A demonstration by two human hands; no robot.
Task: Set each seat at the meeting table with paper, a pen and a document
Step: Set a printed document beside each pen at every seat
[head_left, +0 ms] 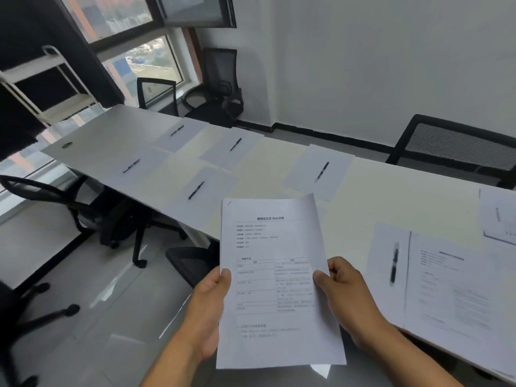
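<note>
- The left hand (212,300) and right hand (346,291) each pinch a side edge of the stack of documents (276,277), thumbs on top, fingers curled behind — held above the floor at the bench's (391,191) near edge, about 6 o'clock.
- Done, by the look of it: the seat at 4 o'clock has paper, pen (394,262) and a document (449,286).
- Five seats from 11 to 1 o'clock show a sheet (329,166) with a pen only — documents are left to deal out.
</note>
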